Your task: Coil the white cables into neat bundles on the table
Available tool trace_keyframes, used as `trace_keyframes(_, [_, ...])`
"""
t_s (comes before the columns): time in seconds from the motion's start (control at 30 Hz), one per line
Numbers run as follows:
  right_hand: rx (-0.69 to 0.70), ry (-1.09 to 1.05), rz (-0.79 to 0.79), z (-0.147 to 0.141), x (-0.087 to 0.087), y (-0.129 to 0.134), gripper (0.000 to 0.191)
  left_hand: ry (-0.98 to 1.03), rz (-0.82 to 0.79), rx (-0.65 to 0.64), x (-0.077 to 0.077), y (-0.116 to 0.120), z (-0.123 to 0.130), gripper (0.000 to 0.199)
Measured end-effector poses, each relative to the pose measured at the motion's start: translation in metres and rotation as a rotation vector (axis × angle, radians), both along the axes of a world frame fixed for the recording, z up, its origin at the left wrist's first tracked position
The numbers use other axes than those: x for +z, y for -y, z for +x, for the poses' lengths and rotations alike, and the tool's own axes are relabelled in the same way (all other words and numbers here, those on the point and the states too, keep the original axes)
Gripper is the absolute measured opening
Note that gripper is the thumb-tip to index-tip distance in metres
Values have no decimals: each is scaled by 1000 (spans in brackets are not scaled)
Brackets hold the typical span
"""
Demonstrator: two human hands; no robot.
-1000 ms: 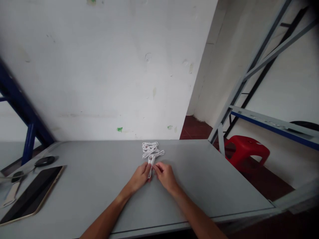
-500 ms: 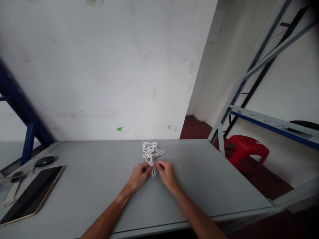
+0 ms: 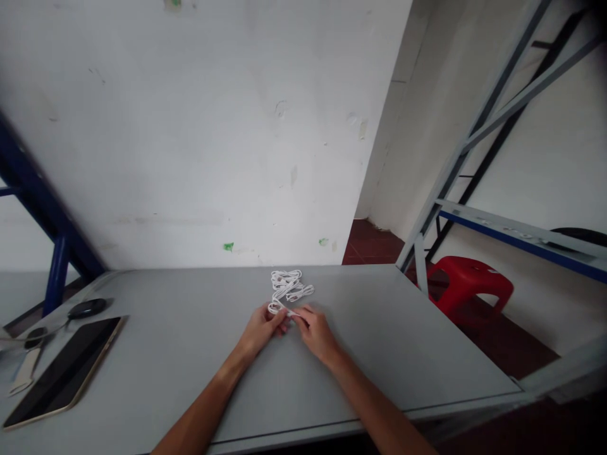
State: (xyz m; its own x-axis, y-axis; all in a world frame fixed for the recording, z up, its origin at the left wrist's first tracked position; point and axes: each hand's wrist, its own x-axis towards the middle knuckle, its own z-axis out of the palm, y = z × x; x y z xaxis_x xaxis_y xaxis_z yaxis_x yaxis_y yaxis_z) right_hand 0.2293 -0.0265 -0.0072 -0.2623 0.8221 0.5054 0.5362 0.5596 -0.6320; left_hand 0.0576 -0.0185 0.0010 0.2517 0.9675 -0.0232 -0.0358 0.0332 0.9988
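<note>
Left hand (image 3: 260, 330): fingers closed on the near loop of the white cord (image 3: 287, 285), palm down, just above the bench (image 3: 389, 354).

Right hand (image 3: 317, 335): fingertips pinched a strand of the same cord, close beside the left hand, the two hands nearly touching.

White cord: a looped bundle straight ahead of the hands, its long axis running away from the person. Its near end reached into both hands, and the left hand lay slightly nearer the loops.

Bench: also carried, well off to the left, a tablet (image 3: 64, 373) and a computer mouse (image 3: 86, 308).

Beyond: a red plastic stool (image 3: 469, 284) stood on dark red floor tiles (image 3: 370, 243) to the right, under a grey steel rack (image 3: 467, 148), with a white wall (image 3: 190, 139) behind the bench.
</note>
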Motion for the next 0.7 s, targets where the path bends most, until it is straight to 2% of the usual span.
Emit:
trace_keyframes(0.1, [-21,59,26,5,-4,-5,23,-77,49,78,-5,-6,-4,53])
trace_keyframes(0.2, [-43,75,30,10,-7,-12,22,-386,223,168,-8,-17,-10,42])
trace_keyframes(0.3, [-104,87,44,15,-12,-21,33,-686,357,209,-6,-30,-13,32])
trace_keyframes(0.4, [-200,93,54,21,-16,-28,41,-863,382,204,-4,-42,-13,31])
trace_keyframes(0.5, [-263,95,62,25,-17,-30,37,-967,360,255,-4,-48,-11,36])
trace_keyframes(0.6, [-295,102,74,27,-16,-26,34,-993,379,284,-9,-40,-12,42])
trace_keyframes(0.7, [-309,147,68,31,-16,-18,43,-984,554,251,-16,-16,-19,48])
